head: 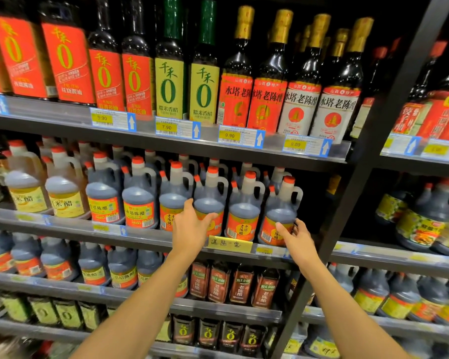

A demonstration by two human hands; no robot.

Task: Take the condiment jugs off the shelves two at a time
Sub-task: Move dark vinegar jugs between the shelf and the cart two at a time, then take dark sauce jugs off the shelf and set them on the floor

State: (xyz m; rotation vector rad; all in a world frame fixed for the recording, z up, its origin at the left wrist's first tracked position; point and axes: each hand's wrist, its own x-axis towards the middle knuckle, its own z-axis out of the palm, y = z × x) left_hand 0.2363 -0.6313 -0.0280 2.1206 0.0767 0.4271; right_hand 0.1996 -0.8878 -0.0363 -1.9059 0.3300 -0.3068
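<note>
A row of dark vinegar jugs with red caps, handles and orange labels stands on the second shelf [166, 235]. My left hand [192, 226] reaches to one jug [209, 200] in the middle of the row, fingers spread on its lower front, thumb on its left side. My right hand [294, 235] is at the rightmost jug [280, 203], fingers apart and touching its label and right side. Neither jug is lifted; both stand on the shelf. Another jug [244, 203] stands between the two.
Tall vinegar and soy bottles [265, 73] fill the shelf above, close over the jug caps. A black upright post [347, 203] runs just right of my right hand. A yellow handwritten tag [230, 244] hangs on the shelf edge. More jugs fill the lower shelves.
</note>
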